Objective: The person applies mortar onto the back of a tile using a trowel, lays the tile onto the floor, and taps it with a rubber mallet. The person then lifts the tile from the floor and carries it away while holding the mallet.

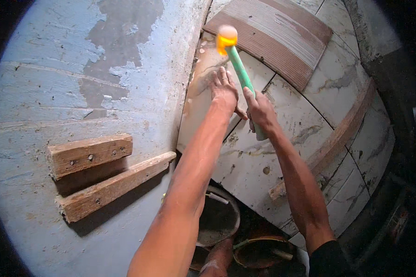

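Observation:
My right hand grips the green handle of a mallet, whose yellow and pale head is raised over the upper part of a white marble-patterned tile beside the wall. My left hand lies with fingers spread on that tile, just left of the mallet handle, with a ring on one finger. Further up, a brown ribbed tile lies on the other white tiles.
A peeling pale blue wall fills the left, with two nailed wood blocks on it. A long wooden batten crosses the tiles at right. Below are a dark bucket, a second container and my leg.

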`<state>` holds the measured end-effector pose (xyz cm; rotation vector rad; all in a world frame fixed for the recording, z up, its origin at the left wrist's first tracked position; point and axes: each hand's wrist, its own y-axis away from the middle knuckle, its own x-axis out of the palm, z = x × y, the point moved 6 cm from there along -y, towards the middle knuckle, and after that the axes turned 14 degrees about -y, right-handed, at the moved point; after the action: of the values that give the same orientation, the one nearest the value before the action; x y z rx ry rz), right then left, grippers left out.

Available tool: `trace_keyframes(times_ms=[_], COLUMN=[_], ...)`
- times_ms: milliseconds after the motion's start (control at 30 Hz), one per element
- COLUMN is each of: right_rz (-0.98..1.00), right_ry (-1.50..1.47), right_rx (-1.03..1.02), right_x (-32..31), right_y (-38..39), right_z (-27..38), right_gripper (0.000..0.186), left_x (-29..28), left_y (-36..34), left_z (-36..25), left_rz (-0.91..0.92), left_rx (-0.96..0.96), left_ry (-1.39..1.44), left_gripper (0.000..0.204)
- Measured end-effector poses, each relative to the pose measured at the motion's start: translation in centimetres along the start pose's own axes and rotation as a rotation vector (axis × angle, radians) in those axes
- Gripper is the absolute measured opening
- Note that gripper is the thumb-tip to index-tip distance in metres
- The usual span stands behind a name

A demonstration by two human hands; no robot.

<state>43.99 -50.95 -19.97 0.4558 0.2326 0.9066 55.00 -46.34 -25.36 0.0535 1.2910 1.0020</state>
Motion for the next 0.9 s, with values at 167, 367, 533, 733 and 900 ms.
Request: trace_keyframes(times_ms=[167, 367, 533, 733, 900], right_rz=[-0.021, -0.032, -0.011, -0.002, -0.038], right_ry=[0.026, 0.086, -0.107, -0.123, 0.058], right_rx=[-0.030, -0.146, -0.001, -0.062, 0.041], right_x=[-0.2, -1.1, -2.6, -3.4, -4.4], right_y=[-0.3, -0.1, 2.3, 3.8, 4.1], right_z=[-0.8, -1.6, -2.3, -2.4, -4.8], right_gripper=[0.042, 0.047, 0.046, 0.046, 0.049], left_x=[0.0, 0.4, -0.4, -0.7, 0.6], left_y=[0.0, -0.2, 0.4, 0.7, -0.2], left_z=[0.1, -0.1, -0.2, 0.0, -0.1], left_rz=[0.000, -0.022, -0.040, -0.044, -0.012], left_rx=[0.014, 0.028, -0.003, -0.001, 0.008], left_ry=[0.057, -0.024, -0.028, -0.018, -0.024], left_gripper=[0.142, 0.142, 0.141, 0.145, 0.140])
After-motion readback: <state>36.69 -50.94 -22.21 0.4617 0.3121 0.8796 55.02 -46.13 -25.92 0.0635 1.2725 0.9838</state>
